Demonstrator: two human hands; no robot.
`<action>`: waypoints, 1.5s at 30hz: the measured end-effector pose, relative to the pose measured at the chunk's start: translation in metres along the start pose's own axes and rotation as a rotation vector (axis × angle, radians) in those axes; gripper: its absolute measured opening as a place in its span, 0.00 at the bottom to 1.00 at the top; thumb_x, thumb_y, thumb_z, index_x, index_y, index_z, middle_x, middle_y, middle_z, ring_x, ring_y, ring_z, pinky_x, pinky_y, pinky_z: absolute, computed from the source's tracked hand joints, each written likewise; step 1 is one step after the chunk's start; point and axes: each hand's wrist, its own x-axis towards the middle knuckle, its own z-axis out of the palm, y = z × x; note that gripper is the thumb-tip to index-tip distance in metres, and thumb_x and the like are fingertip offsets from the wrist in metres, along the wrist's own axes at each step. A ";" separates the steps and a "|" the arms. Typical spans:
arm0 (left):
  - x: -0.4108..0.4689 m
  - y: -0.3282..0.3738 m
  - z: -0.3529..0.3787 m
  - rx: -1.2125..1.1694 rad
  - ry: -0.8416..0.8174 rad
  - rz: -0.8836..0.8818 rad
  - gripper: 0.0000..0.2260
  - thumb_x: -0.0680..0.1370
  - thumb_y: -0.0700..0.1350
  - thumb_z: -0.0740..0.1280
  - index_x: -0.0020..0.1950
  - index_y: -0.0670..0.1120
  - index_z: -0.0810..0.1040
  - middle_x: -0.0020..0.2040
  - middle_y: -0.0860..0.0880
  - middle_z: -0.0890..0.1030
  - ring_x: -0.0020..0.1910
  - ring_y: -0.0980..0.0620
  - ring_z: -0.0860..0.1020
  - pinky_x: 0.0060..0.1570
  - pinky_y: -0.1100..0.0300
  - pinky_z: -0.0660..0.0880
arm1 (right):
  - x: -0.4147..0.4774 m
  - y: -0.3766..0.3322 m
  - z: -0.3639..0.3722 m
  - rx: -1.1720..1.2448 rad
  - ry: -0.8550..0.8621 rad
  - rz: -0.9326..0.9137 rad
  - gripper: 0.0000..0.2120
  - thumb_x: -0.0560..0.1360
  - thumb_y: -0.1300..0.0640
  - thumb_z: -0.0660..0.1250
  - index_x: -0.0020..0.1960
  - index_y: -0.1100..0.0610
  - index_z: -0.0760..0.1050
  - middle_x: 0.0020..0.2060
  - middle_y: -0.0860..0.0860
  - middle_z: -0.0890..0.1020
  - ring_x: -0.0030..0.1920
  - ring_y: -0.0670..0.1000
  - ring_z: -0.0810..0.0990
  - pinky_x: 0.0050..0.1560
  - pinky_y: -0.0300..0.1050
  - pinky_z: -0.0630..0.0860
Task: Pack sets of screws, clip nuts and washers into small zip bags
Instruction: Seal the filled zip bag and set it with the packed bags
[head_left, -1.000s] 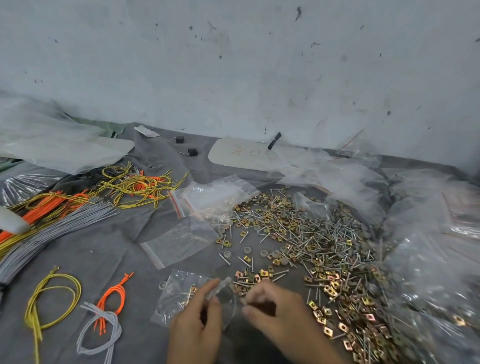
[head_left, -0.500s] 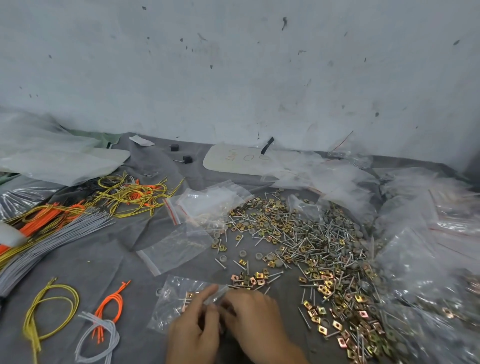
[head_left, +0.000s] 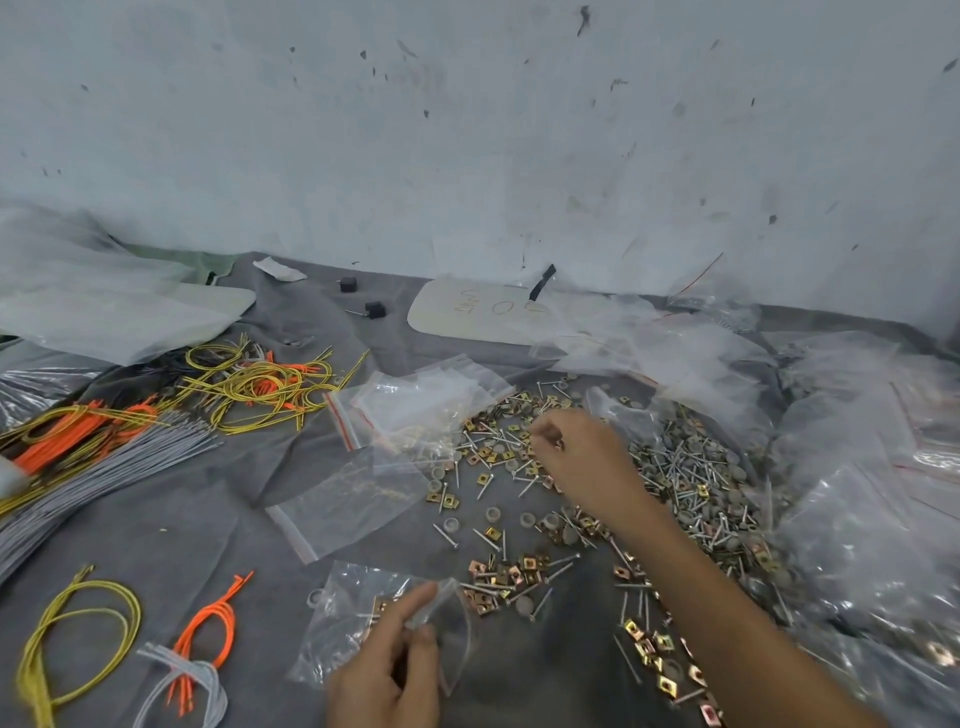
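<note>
Hands: your left hand (head_left: 387, 670) pinches the mouth of the small zip bag (head_left: 353, 618); your right hand (head_left: 582, 457) has its fingers curled, and whether they grip anything cannot be told.
Bag: lies under your left hand, well apart from your right.
Change: your right hand has left the bag's mouth and is now over the hardware pile (head_left: 691, 483).
Around: an empty zip bag (head_left: 348, 504) lies just beyond, with yellow and orange wires (head_left: 260, 384) farther left; your right forearm hides part of the pile.
</note>
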 end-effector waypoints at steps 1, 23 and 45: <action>0.000 0.001 0.001 -0.010 0.013 -0.008 0.16 0.70 0.59 0.62 0.54 0.66 0.82 0.25 0.46 0.78 0.25 0.47 0.78 0.32 0.66 0.76 | 0.020 0.005 0.005 -0.049 -0.017 0.002 0.07 0.80 0.52 0.64 0.55 0.49 0.80 0.51 0.46 0.82 0.50 0.46 0.79 0.51 0.47 0.78; 0.004 0.006 0.010 -0.039 0.021 -0.081 0.26 0.73 0.28 0.69 0.44 0.62 0.86 0.29 0.48 0.83 0.20 0.54 0.73 0.24 0.60 0.74 | 0.124 0.021 0.066 -0.247 -0.197 -0.085 0.06 0.79 0.54 0.66 0.54 0.51 0.71 0.54 0.56 0.79 0.52 0.57 0.78 0.50 0.50 0.73; 0.008 0.005 0.001 0.001 -0.050 -0.107 0.25 0.77 0.37 0.68 0.51 0.71 0.80 0.31 0.51 0.83 0.32 0.55 0.81 0.32 0.70 0.75 | -0.036 -0.003 -0.007 0.409 -0.175 0.016 0.02 0.78 0.52 0.70 0.49 0.47 0.76 0.46 0.41 0.83 0.51 0.41 0.81 0.52 0.42 0.79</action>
